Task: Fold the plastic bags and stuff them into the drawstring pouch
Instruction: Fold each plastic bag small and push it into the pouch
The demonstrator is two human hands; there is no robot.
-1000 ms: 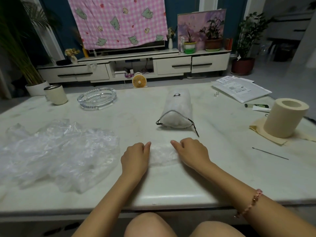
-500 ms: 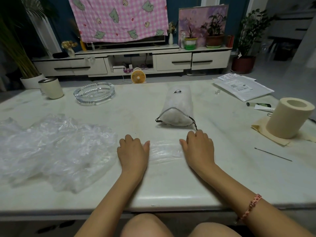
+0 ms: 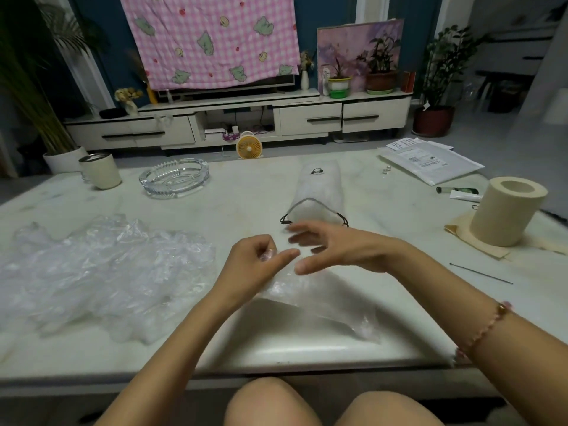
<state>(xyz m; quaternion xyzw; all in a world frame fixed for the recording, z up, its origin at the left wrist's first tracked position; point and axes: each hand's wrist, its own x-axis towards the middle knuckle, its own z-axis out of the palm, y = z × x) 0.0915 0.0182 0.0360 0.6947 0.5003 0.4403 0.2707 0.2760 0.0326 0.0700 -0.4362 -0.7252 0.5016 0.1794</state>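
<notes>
A clear plastic bag (image 3: 310, 298) hangs lifted above the table's near edge, its lower end trailing toward my right. My left hand (image 3: 255, 265) pinches the bag's top corner between thumb and fingers. Just to the right, my right hand (image 3: 335, 249) hovers with fingers spread and blurred, holding nothing that I can make out. The white drawstring pouch (image 3: 318, 193) lies stuffed full at mid-table, its dark cord at the near end, right behind my right hand. A heap of crumpled clear bags (image 3: 101, 272) spreads over the table's left side.
A glass ashtray (image 3: 173, 178) and a cream cup (image 3: 101, 170) stand at the far left. A cream paper roll (image 3: 508, 210), a tube (image 3: 459, 192), a thin needle (image 3: 481, 273) and a mailer envelope (image 3: 430, 162) occupy the right side.
Both hands left the table, where they pressed the folded bag flat. The left hand lifted the bag by a corner and it unfolded downward; the right hand let go and opened.
</notes>
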